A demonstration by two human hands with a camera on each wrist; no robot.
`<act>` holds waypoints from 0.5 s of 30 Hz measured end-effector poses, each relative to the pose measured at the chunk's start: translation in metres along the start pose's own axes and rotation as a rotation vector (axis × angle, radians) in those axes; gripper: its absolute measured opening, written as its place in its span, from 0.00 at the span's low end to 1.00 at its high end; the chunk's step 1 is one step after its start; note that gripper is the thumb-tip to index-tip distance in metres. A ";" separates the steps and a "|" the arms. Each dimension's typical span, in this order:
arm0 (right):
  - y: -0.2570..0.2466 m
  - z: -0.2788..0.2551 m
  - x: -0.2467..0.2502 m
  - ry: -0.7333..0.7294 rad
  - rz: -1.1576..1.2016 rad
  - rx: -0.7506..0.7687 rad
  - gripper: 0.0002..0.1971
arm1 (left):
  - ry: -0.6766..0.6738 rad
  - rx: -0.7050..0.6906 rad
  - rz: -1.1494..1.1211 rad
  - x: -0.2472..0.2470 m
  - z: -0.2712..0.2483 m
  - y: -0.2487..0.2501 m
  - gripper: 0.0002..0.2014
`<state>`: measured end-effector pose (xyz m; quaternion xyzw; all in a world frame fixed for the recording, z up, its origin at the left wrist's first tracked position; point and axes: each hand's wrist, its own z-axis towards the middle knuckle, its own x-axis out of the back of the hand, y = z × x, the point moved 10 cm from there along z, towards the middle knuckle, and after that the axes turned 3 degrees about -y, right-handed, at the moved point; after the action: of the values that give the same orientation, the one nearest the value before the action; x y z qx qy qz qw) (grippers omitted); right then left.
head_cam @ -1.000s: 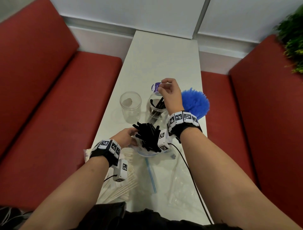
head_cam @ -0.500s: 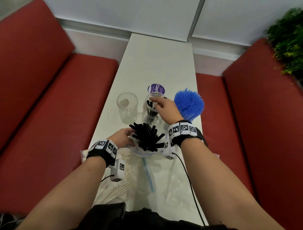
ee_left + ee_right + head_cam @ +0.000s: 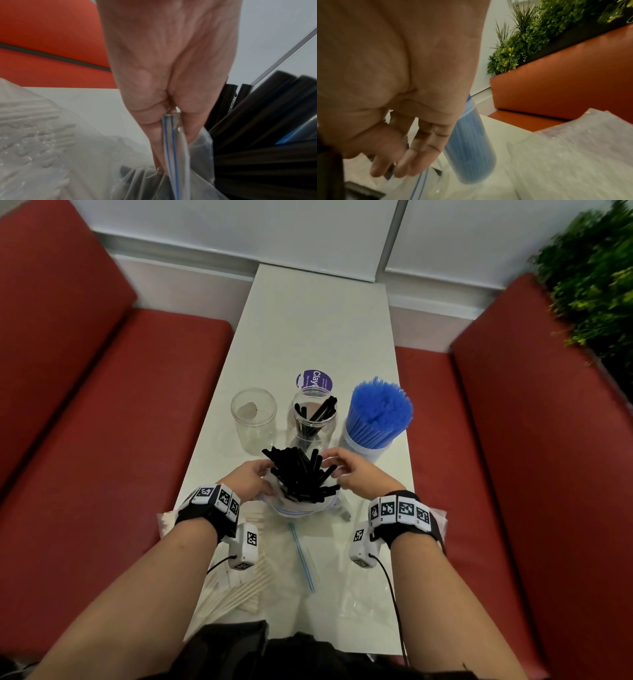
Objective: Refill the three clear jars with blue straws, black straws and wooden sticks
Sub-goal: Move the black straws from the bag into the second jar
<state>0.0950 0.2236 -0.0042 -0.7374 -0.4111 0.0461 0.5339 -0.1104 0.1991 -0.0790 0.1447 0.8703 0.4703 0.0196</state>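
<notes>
Three clear jars stand in a row across the table. The left jar (image 3: 254, 419) holds only a small scrap, the middle jar (image 3: 315, 419) a few black straws, the right jar (image 3: 376, 419) a full bunch of blue straws (image 3: 469, 148). In front of them a zip bag (image 3: 294, 505) stands full of black straws (image 3: 298, 477). My left hand (image 3: 263, 470) pinches the bag's blue-lined seal (image 3: 171, 135) at its left side. My right hand (image 3: 330, 463) reaches the straw tips from the right with loosely bent fingers (image 3: 412, 162); no grip shows.
A purple round lid (image 3: 314, 380) lies behind the middle jar. Wooden sticks in a plastic bag (image 3: 236, 594) lie at the near left, an empty zip bag (image 3: 305, 559) in the near middle, crinkled plastic (image 3: 573, 155) at the right. Red benches flank the narrow table (image 3: 318, 330).
My right hand set the purple lid down behind the middle jar, touched that jar's rim, then drew back to the black straws in the bag. The left hand kept hold of the bag.
</notes>
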 end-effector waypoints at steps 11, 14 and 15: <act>-0.005 0.005 -0.022 0.108 0.038 0.079 0.17 | 0.015 0.006 0.050 0.000 0.002 0.000 0.30; -0.007 0.007 -0.014 0.176 0.070 0.084 0.12 | 0.024 0.007 0.054 0.001 0.001 0.000 0.30; -0.008 0.007 -0.010 0.200 0.105 0.085 0.11 | 0.025 0.007 0.050 0.002 0.000 0.000 0.30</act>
<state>0.0806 0.2227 -0.0044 -0.7354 -0.3144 0.0177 0.6000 -0.1121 0.1997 -0.0793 0.1606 0.8681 0.4696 -0.0037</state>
